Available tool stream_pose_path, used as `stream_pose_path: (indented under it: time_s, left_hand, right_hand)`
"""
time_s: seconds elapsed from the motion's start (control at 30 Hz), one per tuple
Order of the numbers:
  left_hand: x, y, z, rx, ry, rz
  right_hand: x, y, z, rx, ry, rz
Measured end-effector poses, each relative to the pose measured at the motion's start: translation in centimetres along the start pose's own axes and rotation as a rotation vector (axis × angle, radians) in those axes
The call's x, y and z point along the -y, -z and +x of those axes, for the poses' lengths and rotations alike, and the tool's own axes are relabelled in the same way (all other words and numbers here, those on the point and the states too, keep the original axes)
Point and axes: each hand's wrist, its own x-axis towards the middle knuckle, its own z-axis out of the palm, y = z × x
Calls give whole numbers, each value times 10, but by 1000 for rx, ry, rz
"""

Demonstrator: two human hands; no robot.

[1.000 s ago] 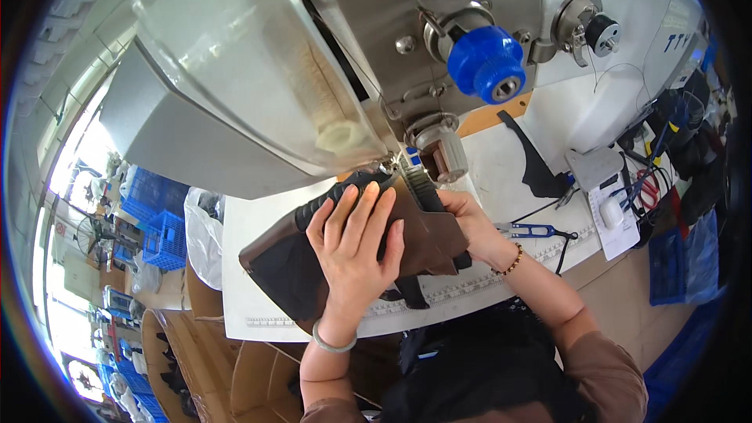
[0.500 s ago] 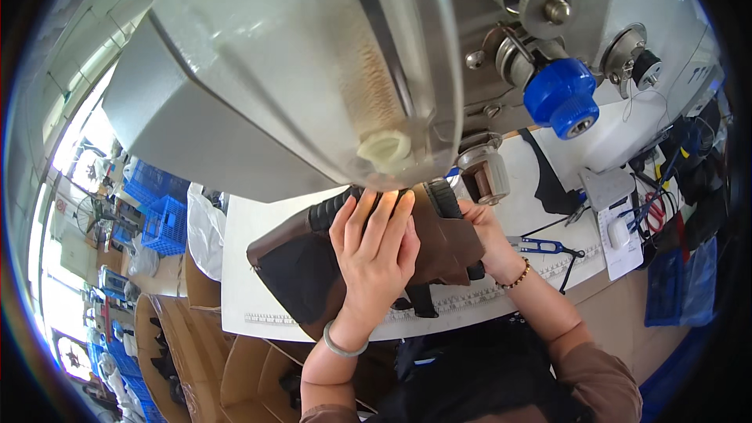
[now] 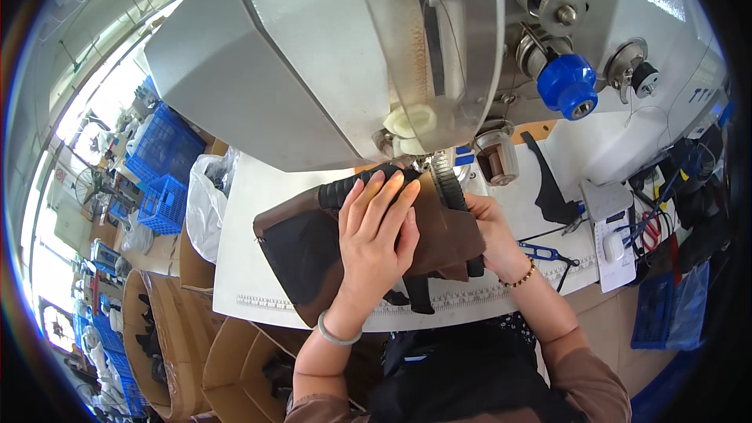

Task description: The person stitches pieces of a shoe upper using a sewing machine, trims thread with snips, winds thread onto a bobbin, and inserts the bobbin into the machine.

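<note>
A brown and black sewn piece (image 3: 439,239) with ribbed black bands lies on the white table, its far edge under the head of a sewing machine (image 3: 313,55). Flat on top of it rests my left hand (image 3: 378,223), fingers stretched close to the needle area and pointing away from me. My right hand (image 3: 501,239) grips the piece's right edge, thumb side up; some of its fingers are hidden beneath the brown material. The exact kind of article cannot be made out. The needle itself is mostly hidden behind a clear guard (image 3: 462,55).
A ruler strip (image 3: 270,301) runs along the table's near edge. Right of the piece lie a black cut piece (image 3: 548,188), a blue tool (image 3: 540,251) and red-handled scissors (image 3: 650,233). Cardboard boxes (image 3: 176,337) and blue crates (image 3: 163,204) stand to the left.
The view has shifted, so the machine head sits higher and further right and more of the needle area shows. Both hands keep their places on the brown and black piece.
</note>
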Motion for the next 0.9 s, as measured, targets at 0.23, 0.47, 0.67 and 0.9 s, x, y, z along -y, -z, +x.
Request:
stream_pose_path:
  time_s: [0.23, 0.47, 0.67, 0.9]
  left_hand:
    - [-3, -2, 1, -32, 22, 38]
    - [-4, -2, 0, -19, 57, -19]
    - [-34, 5, -14, 124, 5, -168]
    - [-31, -9, -20, 74, -52, -53]
  right_hand:
    - [0, 0, 1, -23, -40, 51]
    - [-2, 2, 3, -51, -43, -13]
    - [-5, 3, 4, -48, 13, -75]
    - [-6, 8, 2, -6, 60, -73]
